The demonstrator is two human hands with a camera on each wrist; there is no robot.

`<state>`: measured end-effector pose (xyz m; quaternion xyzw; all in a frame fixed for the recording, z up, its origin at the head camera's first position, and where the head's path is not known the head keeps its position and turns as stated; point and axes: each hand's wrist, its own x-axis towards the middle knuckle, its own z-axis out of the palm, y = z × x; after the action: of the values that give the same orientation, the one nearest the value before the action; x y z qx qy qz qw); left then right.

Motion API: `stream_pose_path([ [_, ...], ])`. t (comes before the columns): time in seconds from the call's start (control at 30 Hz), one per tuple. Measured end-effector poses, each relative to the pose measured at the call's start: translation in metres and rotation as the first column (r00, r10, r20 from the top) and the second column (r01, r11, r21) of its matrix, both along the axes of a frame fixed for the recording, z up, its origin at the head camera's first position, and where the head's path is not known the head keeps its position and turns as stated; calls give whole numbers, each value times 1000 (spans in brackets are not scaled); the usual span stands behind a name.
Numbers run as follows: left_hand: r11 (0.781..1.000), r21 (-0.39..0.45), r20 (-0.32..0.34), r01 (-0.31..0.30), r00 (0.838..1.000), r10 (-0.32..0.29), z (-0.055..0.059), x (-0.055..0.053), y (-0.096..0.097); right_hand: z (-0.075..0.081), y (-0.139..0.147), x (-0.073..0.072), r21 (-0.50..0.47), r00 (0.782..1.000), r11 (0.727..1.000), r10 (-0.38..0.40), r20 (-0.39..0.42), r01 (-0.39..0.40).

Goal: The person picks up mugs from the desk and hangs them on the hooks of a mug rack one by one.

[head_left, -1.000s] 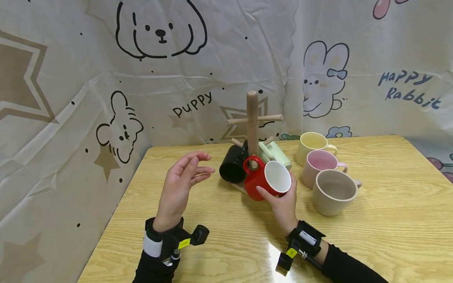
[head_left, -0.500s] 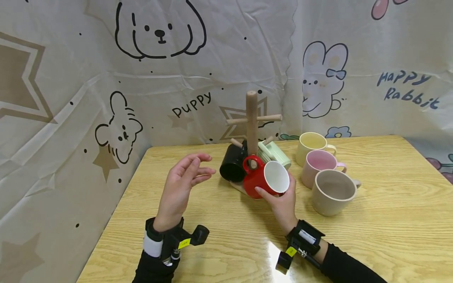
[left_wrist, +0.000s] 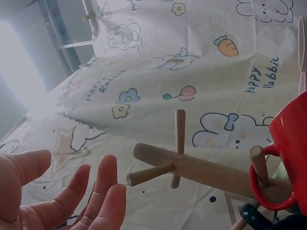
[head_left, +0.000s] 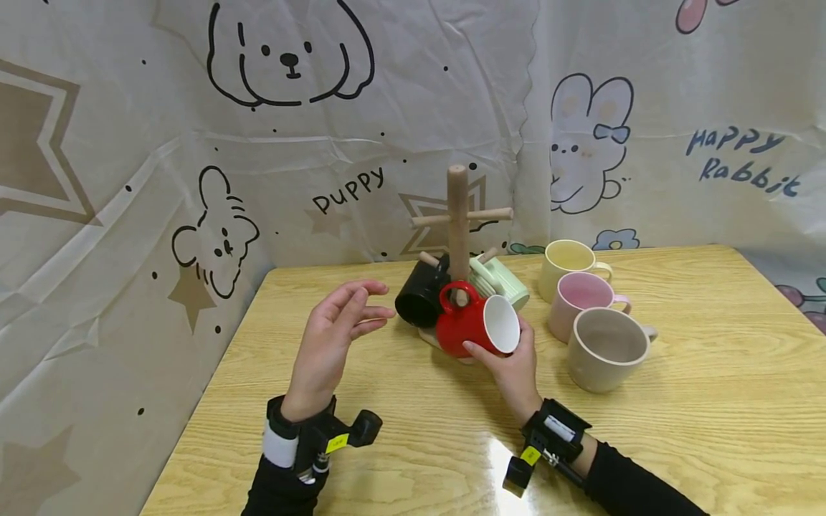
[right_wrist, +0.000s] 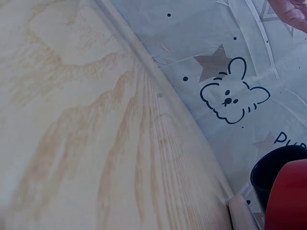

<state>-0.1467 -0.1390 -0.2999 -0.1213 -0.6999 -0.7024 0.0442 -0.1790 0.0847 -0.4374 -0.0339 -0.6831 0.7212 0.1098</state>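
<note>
My right grip (head_left: 514, 369) clamped on red mug (head_left: 461, 330); handle (head_left: 444, 297), left of it, rings rack's (head_left: 457, 197) near peg (head_left: 461, 297). Left grip (head_left: 329, 337) relaxed, apart from mug.

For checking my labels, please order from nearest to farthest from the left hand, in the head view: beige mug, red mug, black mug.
1. Black mug, right of the left hand.
2. Red mug, held by the right hand.
3. Beige mug, rightmost.
</note>
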Motion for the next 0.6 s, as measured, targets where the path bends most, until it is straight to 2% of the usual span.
stream_pose_path([
  [0.2, 1000, -4, 1, 10, 1000, -10, -1, 0, 0, 0, 2, -2, -17, 999, 1000, 25, 47, -24],
  [0.47, 1000, -14, 7, 11, 1000, -11, -1, 0, 1, 1, 5, -5, -6, 999, 999, -32, -17, 32],
  [0.6, 1000, -16, 12, 8, 1000, -7, 0, 0, 1, 7, 8, -4, 1, 998, 999, -51, -42, 51],
])
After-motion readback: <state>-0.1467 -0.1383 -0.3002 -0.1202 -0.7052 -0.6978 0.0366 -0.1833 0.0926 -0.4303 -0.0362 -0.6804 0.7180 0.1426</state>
